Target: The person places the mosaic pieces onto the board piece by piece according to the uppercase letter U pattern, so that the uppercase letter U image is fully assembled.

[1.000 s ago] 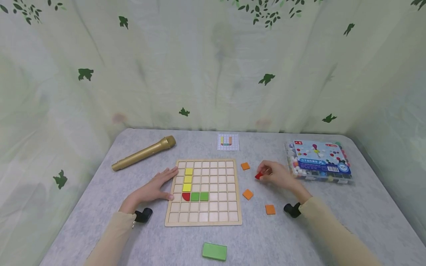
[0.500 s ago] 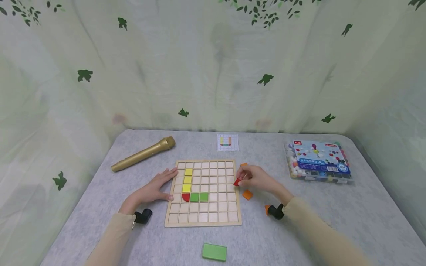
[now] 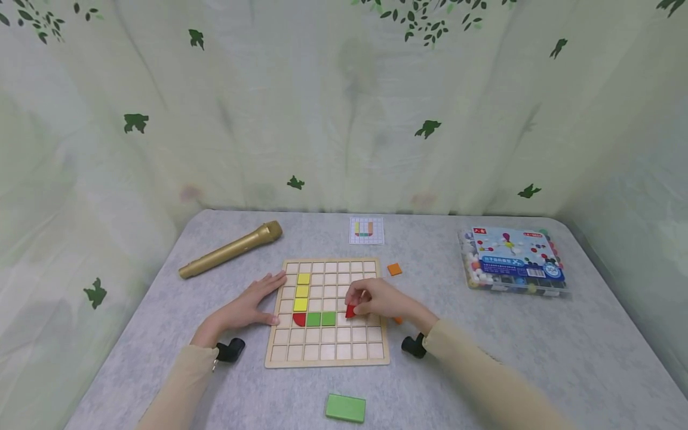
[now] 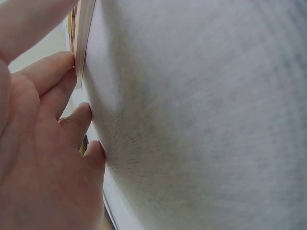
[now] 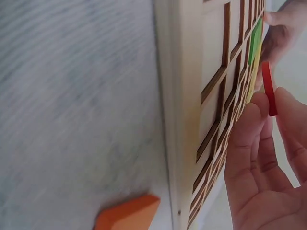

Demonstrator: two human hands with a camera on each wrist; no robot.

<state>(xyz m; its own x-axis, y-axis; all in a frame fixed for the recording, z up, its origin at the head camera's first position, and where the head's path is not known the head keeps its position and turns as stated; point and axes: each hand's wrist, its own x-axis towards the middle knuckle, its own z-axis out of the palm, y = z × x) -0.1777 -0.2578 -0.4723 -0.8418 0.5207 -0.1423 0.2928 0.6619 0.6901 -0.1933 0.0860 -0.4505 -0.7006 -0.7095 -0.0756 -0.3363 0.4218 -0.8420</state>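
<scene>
A wooden grid board (image 3: 314,352) lies in the middle of the table. In it sit three yellow square tiles (image 3: 302,291), a red rounded tile (image 3: 299,320) and two green square tiles (image 3: 321,319). My right hand (image 3: 378,298) pinches another red tile (image 3: 350,311) between thumb and fingers, over the board just right of the green tiles. In the right wrist view that red tile (image 5: 269,88) shows edge-on, above the board's surface. My left hand (image 3: 248,304) rests at the board's left edge, fingers extended and touching the frame.
Orange tiles (image 3: 395,269) lie right of the board, one (image 3: 398,321) partly covered by my right arm. A pattern card (image 3: 366,230) is behind the board. A gold microphone (image 3: 231,249), a plastic box of beads (image 3: 516,261) and a green block (image 3: 346,408) lie around it.
My right hand has carried the red tile leftward from the table beside the orange tiles to over the board. My left hand has stayed at the board's edge.
</scene>
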